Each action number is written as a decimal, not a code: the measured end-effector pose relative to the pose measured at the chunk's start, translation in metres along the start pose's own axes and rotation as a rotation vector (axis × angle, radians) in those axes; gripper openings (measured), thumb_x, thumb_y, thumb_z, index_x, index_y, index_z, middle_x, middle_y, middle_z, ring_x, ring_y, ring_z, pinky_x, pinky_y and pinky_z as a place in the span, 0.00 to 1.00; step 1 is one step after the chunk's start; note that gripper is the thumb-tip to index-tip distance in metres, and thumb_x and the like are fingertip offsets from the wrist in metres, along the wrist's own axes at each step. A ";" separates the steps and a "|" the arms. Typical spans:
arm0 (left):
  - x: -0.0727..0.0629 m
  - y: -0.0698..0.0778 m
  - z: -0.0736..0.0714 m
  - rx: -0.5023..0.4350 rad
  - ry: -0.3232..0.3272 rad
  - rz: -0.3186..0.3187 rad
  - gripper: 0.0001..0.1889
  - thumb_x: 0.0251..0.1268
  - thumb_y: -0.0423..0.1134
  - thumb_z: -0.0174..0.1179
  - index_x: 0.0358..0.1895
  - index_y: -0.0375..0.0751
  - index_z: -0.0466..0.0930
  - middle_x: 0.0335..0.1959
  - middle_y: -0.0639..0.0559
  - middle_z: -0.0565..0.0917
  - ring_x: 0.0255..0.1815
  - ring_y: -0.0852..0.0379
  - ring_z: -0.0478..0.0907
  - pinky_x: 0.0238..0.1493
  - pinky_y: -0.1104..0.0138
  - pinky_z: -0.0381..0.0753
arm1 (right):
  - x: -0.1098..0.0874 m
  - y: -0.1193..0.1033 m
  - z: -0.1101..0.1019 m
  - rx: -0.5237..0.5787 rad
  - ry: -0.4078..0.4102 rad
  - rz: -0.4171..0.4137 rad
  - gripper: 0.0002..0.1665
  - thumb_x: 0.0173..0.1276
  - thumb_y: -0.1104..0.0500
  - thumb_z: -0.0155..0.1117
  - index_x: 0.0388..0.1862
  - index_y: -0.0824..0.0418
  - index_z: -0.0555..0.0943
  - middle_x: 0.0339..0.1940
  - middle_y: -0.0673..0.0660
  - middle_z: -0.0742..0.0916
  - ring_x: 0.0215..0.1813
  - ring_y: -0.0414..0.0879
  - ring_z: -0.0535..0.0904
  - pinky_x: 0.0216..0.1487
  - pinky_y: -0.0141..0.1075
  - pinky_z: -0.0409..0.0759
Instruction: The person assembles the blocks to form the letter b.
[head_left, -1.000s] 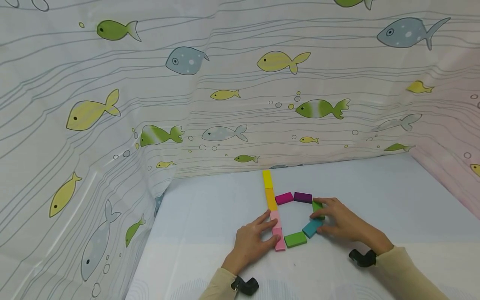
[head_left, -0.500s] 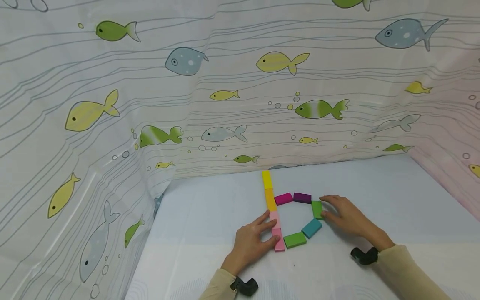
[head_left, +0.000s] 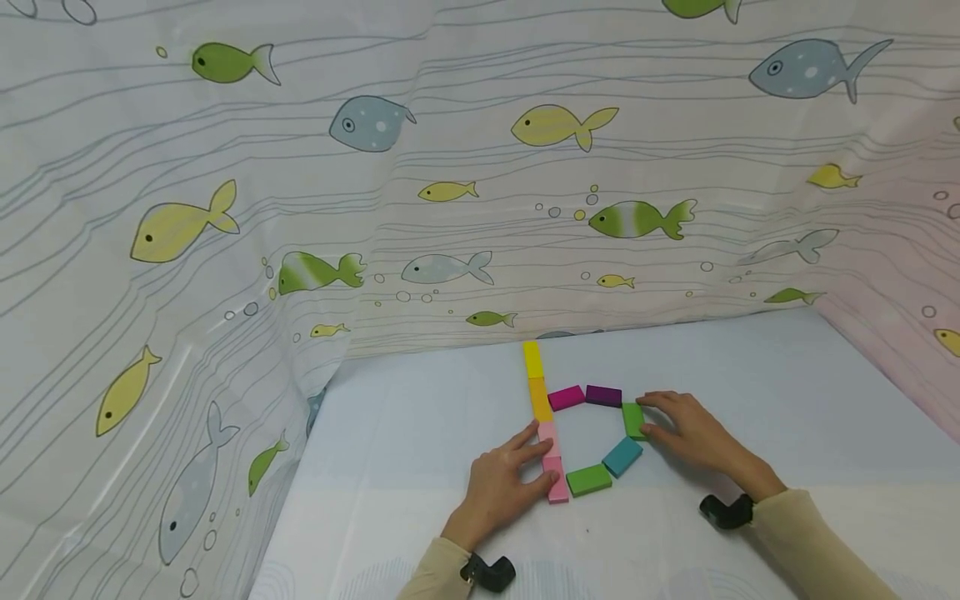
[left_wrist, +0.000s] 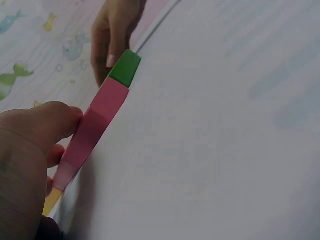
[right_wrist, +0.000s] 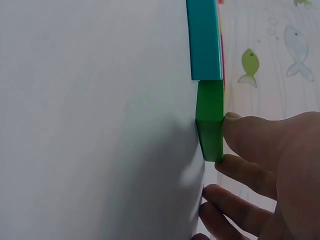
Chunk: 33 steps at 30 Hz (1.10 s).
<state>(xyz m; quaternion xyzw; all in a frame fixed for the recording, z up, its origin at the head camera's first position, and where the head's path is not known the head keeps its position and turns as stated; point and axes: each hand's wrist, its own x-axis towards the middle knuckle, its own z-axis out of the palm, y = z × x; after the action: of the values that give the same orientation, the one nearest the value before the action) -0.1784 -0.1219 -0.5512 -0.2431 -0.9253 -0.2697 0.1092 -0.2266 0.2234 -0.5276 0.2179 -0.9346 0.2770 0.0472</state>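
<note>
Flat coloured blocks lie on the table in a column with a curved row on its right. My left hand rests fingertips and thumb on the lower pink block and the upper pink block; the left wrist view shows its thumb against the pink side. My right hand touches the right-hand green block with thumb and index finger along its outer edge. The right wrist view shows that green block end to end with the teal block. Neither hand lifts a block.
A yellow block and an orange one top the column. Magenta and purple blocks form the curve's far side; another green block lies nearest. A fish-patterned curtain stands behind the white table.
My right hand has drawn back rightward off the teal block and the top of the green block, to the green block's outer edge. My left hand has stayed on the pink blocks.
</note>
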 end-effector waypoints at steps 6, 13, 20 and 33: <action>0.000 0.002 -0.002 -0.004 0.002 -0.004 0.25 0.69 0.56 0.69 0.67 0.55 0.86 0.73 0.52 0.80 0.62 0.49 0.87 0.39 0.74 0.82 | -0.001 -0.001 -0.002 0.002 -0.002 -0.014 0.26 0.74 0.55 0.71 0.67 0.63 0.82 0.67 0.69 0.84 0.67 0.70 0.77 0.64 0.68 0.76; -0.001 0.003 -0.001 -0.006 0.012 0.001 0.25 0.69 0.56 0.69 0.66 0.55 0.86 0.73 0.52 0.81 0.63 0.48 0.87 0.39 0.73 0.83 | -0.002 -0.002 -0.004 0.012 -0.023 -0.008 0.26 0.74 0.54 0.71 0.67 0.62 0.82 0.67 0.68 0.84 0.67 0.70 0.77 0.65 0.68 0.76; -0.001 0.004 -0.002 -0.010 0.006 0.002 0.25 0.70 0.56 0.69 0.67 0.55 0.86 0.73 0.52 0.80 0.63 0.48 0.86 0.41 0.71 0.84 | -0.004 0.004 -0.005 0.053 -0.030 -0.001 0.30 0.76 0.51 0.69 0.71 0.63 0.78 0.70 0.68 0.82 0.70 0.70 0.75 0.66 0.69 0.74; -0.001 0.001 0.001 0.010 0.009 0.009 0.25 0.70 0.56 0.68 0.67 0.55 0.86 0.73 0.52 0.81 0.64 0.48 0.86 0.43 0.68 0.86 | -0.007 0.036 -0.016 0.400 -0.152 0.217 0.34 0.85 0.42 0.53 0.82 0.57 0.68 0.79 0.63 0.77 0.80 0.68 0.68 0.75 0.68 0.67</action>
<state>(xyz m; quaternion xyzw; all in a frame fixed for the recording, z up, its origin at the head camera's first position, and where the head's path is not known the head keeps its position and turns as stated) -0.1768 -0.1213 -0.5519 -0.2454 -0.9250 -0.2659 0.1157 -0.2361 0.2617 -0.5333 0.1416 -0.8800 0.4427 -0.0975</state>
